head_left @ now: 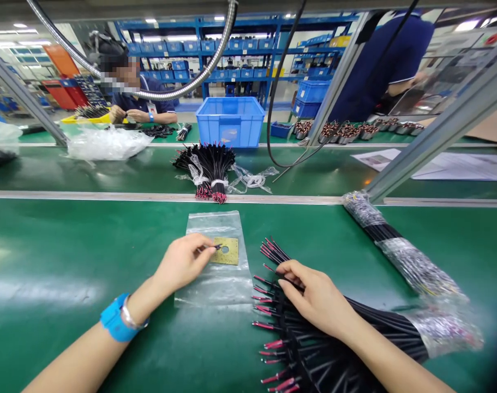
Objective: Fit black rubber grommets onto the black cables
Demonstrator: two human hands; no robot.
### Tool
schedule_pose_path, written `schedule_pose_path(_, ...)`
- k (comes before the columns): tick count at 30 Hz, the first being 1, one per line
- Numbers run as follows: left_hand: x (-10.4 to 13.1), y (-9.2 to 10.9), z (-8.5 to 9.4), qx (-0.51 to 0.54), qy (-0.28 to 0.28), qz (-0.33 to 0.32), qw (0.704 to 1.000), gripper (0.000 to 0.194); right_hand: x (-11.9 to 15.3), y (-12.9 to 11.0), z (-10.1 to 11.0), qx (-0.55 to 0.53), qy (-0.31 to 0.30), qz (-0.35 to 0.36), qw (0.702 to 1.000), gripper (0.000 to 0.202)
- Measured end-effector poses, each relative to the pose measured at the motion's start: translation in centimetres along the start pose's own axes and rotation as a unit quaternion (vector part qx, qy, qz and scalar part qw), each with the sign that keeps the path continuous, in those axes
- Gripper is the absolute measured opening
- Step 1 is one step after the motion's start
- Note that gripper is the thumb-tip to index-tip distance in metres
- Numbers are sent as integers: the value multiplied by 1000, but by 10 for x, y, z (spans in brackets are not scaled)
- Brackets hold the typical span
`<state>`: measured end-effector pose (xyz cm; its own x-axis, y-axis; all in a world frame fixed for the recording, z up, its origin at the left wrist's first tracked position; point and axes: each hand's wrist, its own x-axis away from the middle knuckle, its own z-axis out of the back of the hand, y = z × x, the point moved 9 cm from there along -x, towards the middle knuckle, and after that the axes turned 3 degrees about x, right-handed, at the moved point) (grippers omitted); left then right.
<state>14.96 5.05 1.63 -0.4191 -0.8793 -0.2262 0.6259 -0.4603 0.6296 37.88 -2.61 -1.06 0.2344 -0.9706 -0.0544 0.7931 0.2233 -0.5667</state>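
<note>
Green surfacing covers the desk [47, 234] before you. Your left hand [185, 261], thumb and forefinger pinched together, grips a small black piece [218, 246] at the yellow speckled plate [232, 255], beside its round hole; the plate lies on a clear plastic bag [215, 295]. Your right hand [313, 297], thumb and fingers closed, holds 1 black cable [269, 267] at the upper edge of a fanned cable bundle [379, 316], whose red wire ends point left. Beyond it lies a plastic-wrapped bundle [415, 262]. Farther back, 2 tied cable bunches [220, 169] lie before a blue bin [229, 123].
</note>
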Motion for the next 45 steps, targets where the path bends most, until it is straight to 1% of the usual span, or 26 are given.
schedule_pose_path(2,-5,27,-19,-98,-16,-99,990,21,1,2,1,-5,10,0,1000,13)
schedule_pose_path(3,-7,37,-29,-148,-24,-137,979,22,2,2,2,-8,16,1,1000,13)
schedule_pose_path(5,-10,50,-47,-238,-42,-191,951,25,2,2,3,-17,25,4,1000,14)
schedule_pose_path(7,-12,57,-61,-296,-66,-218,927,26,2,1,5,-31,31,8,999,13)
schedule_pose_path(8,-14,58,-66,-313,-77,-224,920,25,2,1,6,-39,34,10,999,13)
schedule_pose_path(10,-17,59,-70,-328,-96,-222,913,24,2,-1,8,-52,39,16,998,12)
schedule_pose_path(12,-20,58,-70,-320,-112,-213,916,22,2,-3,10,-60,46,22,997,11)
schedule_pose_path(13,-21,59,-68,-302,-114,-206,924,21,2,-3,11,-62,50,24,997,10)
schedule_pose_path(15,-25,60,-61,-219,-97,-169,956,15,2,-4,13,-66,56,27,996,8)
schedule_pose_path(17,-28,57,-55,-60,-68,-88,992,11,3,-4,16,-70,64,30,995,6)
schedule_pose_path(18,-29,55,-56,44,-61,-36,997,10,3,-5,17,-74,67,32,995,6)
schedule_pose_path(19,-28,52,-61,149,-63,17,987,10,3,-5,19,-79,71,35,994,6)
schedule_pose_path(21,-23,53,-79,320,-81,101,938,11,3,-5,21,-91,77,39,992,8)
schedule_pose_path(23,-19,58,-94,413,-92,150,893,13,2,-4,23,-104,80,39,991,10)
schedule_pose_path(24,-17,59,-99,438,-93,165,879,14,2,-3,23,-109,80,39,990,11)
schedule_pose_path(26,-15,60,-104,468,-95,178,860,16,1,-3,24,-114,80,39,990,13)
schedule_pose_path(28,-14,59,-105,485,-102,176,851,17,1,-2,24,-112,80,40,990,13)
schedule_pose_path(32,-14,57,-102,488,-118,138,854,18,2,-3,25,-117,80,50,989,13)
schedule_pose_path(34,-15,58,-99,477,-117,114,864,20,2,-3,24,-124,75,57,988,12)
schedule_pose_path(37,-15,59,-95,417,-102,87,899,18,2,-4,24,-124,65,64,988,11)
schedule_pose_path(39,-14,63,-98,372,-107,72,919,20,2,-5,23,-123,59,67,988,12)
schedule_pose_path(40,-13,66,-101,361,-115,68,923,22,2,-5,23,-125,54,70,988,11)
schedule_pose_path(42,-12,69,-107,373,-126,82,916,29,2,-6,23,-125,43,73,989,8)
schedule_pose_path(45,-11,63,-117,439,-119,149,878,37,3,-4,26,-107,43,63,991,7)
